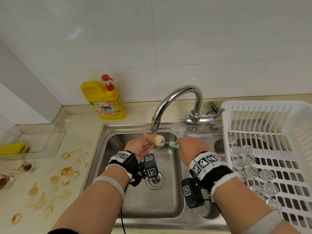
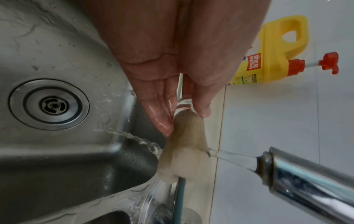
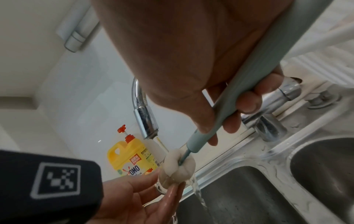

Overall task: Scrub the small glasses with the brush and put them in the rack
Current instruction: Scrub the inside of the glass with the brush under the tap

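My left hand (image 1: 141, 146) holds a small clear glass (image 1: 150, 139) on its side under the running tap (image 1: 155, 124), thumb and fingers pinching it (image 2: 184, 104). The brush's pale sponge head (image 1: 157, 140) is pushed into the glass mouth and bulges out (image 3: 179, 166). My right hand (image 1: 189, 147) grips the brush's green handle (image 1: 173, 144), fingers curled round it (image 3: 247, 100). Water runs off the sponge into the sink (image 1: 133, 208). Several clean small glasses (image 1: 249, 169) stand upside down in the white rack (image 1: 263, 105). Two stained glasses (image 1: 25, 166) lie on the counter at left.
A yellow detergent bottle (image 1: 105, 100) with a red pump stands behind the sink at left. A clear tray (image 1: 42, 141) holds a yellow sponge (image 1: 13, 148). Brown ring stains (image 1: 67, 171) mark the counter. The drain (image 1: 155, 179) lies below my hands.
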A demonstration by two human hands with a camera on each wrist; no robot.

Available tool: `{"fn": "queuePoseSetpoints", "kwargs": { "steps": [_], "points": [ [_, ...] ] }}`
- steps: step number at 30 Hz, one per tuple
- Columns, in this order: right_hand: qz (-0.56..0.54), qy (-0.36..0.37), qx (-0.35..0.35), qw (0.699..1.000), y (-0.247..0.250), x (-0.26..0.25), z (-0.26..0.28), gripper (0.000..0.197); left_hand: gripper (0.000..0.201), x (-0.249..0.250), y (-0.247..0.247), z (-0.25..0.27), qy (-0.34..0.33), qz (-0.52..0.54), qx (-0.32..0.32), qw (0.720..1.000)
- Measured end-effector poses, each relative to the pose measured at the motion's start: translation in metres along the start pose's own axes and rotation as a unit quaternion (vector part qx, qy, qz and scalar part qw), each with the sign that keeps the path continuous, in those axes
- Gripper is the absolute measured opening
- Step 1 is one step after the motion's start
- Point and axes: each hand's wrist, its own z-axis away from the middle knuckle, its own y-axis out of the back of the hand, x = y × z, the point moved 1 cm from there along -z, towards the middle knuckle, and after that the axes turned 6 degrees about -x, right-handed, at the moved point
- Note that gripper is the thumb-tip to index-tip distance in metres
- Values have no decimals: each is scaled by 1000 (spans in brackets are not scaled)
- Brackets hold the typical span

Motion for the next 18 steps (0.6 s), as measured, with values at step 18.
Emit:
{"fn": "queuePoseSetpoints", "kwargs": {
  "steps": [18],
  "points": [
    [-94, -84, 45, 991, 2, 24, 4, 26, 44, 14, 14, 0, 63, -7, -39, 997]
  ]
}}
